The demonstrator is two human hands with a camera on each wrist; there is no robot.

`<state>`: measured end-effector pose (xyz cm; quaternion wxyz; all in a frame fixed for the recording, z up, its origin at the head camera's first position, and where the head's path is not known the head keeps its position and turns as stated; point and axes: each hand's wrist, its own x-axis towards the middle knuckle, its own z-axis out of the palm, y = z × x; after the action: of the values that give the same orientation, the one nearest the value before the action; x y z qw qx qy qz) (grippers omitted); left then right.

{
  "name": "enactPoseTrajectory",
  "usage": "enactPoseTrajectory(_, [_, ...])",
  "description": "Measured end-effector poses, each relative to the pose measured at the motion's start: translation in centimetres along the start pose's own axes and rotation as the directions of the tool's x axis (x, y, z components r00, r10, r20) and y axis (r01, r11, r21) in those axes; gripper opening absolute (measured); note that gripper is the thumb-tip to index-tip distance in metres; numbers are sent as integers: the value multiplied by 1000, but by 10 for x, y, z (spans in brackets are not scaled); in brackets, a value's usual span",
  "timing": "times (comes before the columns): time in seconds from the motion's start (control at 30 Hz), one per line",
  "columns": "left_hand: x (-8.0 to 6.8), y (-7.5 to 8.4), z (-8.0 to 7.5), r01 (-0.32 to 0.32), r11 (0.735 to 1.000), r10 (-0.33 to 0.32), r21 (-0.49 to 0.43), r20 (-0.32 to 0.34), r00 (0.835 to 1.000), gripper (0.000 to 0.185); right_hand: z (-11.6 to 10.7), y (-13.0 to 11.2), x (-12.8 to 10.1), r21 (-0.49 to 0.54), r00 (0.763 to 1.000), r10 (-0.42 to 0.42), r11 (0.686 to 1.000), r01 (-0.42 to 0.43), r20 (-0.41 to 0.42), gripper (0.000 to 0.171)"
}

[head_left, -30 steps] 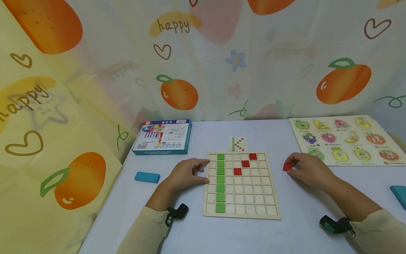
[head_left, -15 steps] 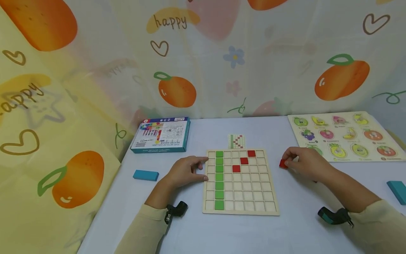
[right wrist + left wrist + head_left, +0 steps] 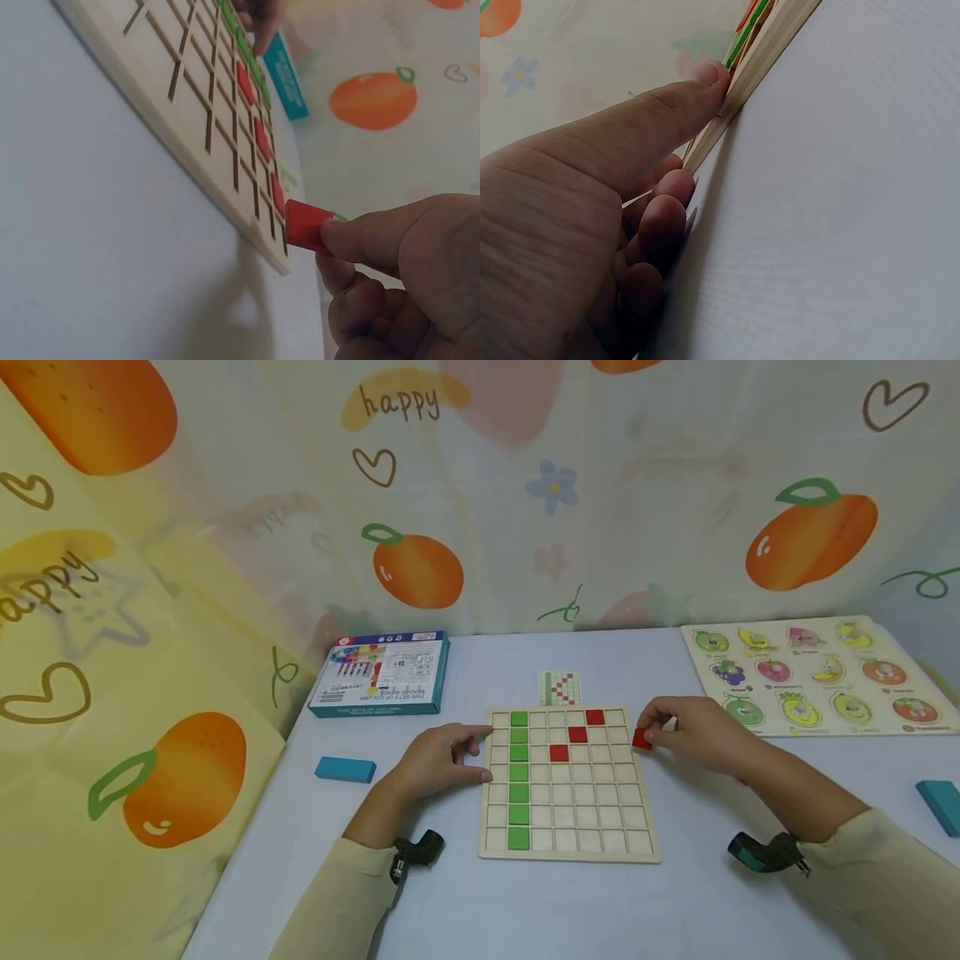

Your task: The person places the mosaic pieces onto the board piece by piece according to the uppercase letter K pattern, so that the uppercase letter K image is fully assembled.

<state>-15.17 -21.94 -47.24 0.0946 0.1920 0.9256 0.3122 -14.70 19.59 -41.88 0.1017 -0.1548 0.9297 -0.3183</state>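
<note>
a: gripping comes first: left hand (image 3: 438, 762) is braced on the left edge of the grid board (image 3: 570, 852), thumb along the rim and fingers curled at the edge, so it clamps the board. right hand (image 3: 693, 735) pinches a red tile (image 3: 641, 739) between thumb and forefinger, held just off the board's right edge.

b: so how would she do this step well?

a: judging from the views, keep the left hand pinning the board, carry the tile level over an open cell, square its edges to the slot walls, then lower it flat rather than corner first.

b: and the tile itself?

a: small, square, flat, bright red, like the three red tiles (image 3: 577, 734) running diagonally near the board's far right corner. a green column (image 3: 518, 777) fills the second file from the left edge.
</note>
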Motion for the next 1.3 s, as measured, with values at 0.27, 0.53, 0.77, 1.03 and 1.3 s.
enactPoseTrajectory(0.27, [-1, 2, -1, 0, 1000, 0, -15, -1, 1000, 74, 13, -23, 14, 10, 995, -85, 996, 85, 58, 9])
enactPoseTrajectory(0.53, [-1, 0, 0, -6, 1000, 6, -28, 10, 1000, 75, 30, -36, 20, 44, 991, -91, 995, 87, 102, 8])
enactPoseTrajectory(0.77, [0, 0, -1, -7, 1000, 8, -26, 4, 1000, 75, 42, -48, 25, 83, 985, -128, 989, 119, 115, 10])
enactPoseTrajectory(1.03, [1, 0, -1, 5, 1000, -4, -30, 9, 1000, 75, 59, -56, 33, 107, 979, -161, 983, 149, 124, 14])
enactPoseTrajectory(1.3, [1, 1, -2, 10, 1000, -10, -27, 8, 1000, 75, 69, -70, 36, 121, 970, -209, 974, 194, 128, 13])
